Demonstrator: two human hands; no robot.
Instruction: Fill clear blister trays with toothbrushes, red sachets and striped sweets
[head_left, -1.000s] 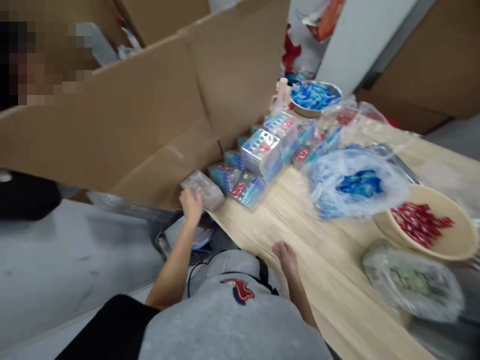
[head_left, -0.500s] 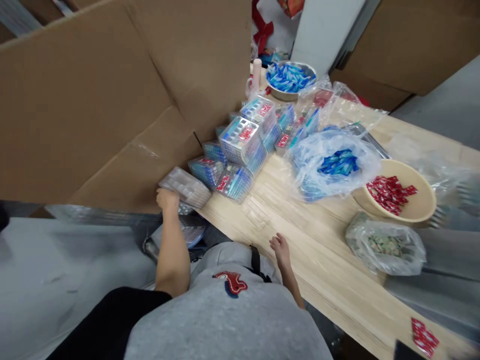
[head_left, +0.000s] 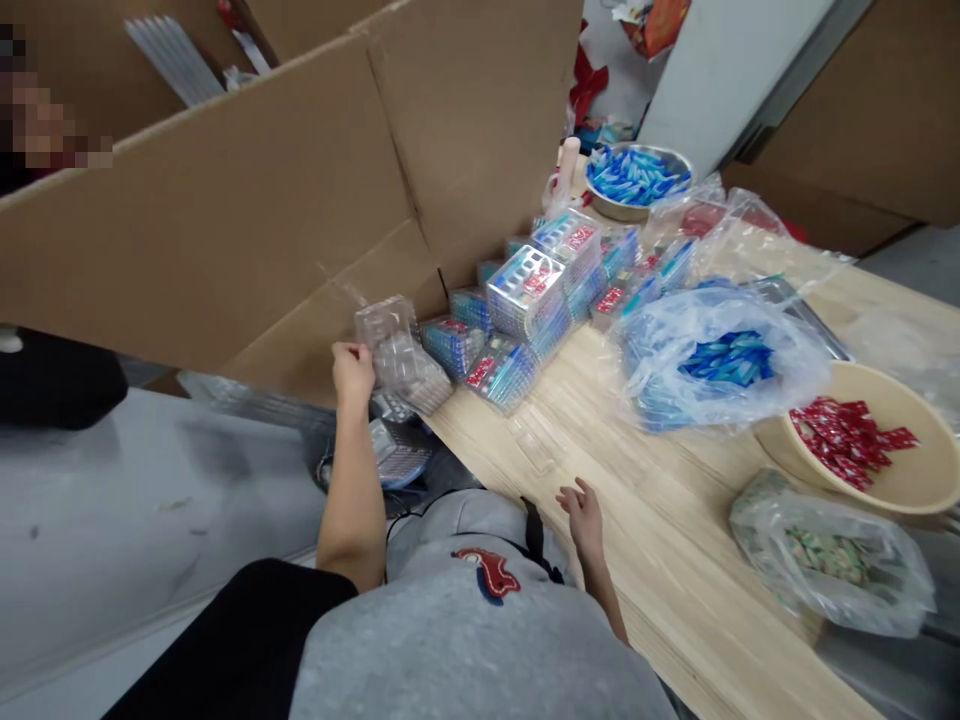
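At the left end of the table, my left hand (head_left: 352, 372) is closed on the edge of a clear plastic tray (head_left: 387, 322). That tray is tilted up above a stack of similar empty trays (head_left: 430, 386). My right hand (head_left: 583, 518) hovers by the table's front edge, fingers apart and nothing in them. Just beyond it, another clear tray (head_left: 535, 446) lies flat on the wood. Stacks of filled trays (head_left: 526, 284) with blue items and red packets stand behind the empty ones.
A tall cardboard box (head_left: 300, 180) walls off the left. Blue packets fill a metal bowl (head_left: 637, 212) and a plastic bag (head_left: 652, 395). To the right are a cream bowl (head_left: 930, 460) of red packets and a bag (head_left: 892, 600) of greenish packets.
My left hand has raised one clear tray off the stack and tilted it up. The right hand stays near the table edge. The view has shifted, so things on the table appear further right.
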